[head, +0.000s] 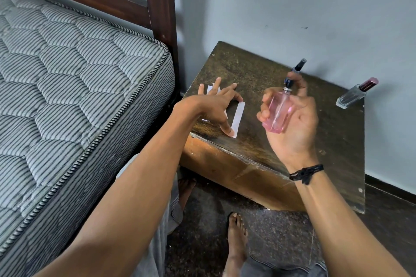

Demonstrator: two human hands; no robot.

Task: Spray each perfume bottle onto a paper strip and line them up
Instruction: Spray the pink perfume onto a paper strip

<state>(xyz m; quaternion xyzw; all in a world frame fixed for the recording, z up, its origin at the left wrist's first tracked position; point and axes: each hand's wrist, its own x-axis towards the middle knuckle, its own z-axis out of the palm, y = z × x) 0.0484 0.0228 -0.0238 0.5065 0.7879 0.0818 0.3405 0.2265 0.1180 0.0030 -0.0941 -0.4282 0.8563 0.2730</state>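
Left hand (216,105) spread fingers over strips (239,114), thumb on one | right hand (295,126) gripped pink bottle (279,114), fingers curled round it | clear bottle (352,96) stood on table (258,69).

Black knotted cord bracelet (306,173) on right wrist; forearms (135,191) bare; grey trousers (157,254); feet (236,238) bare.
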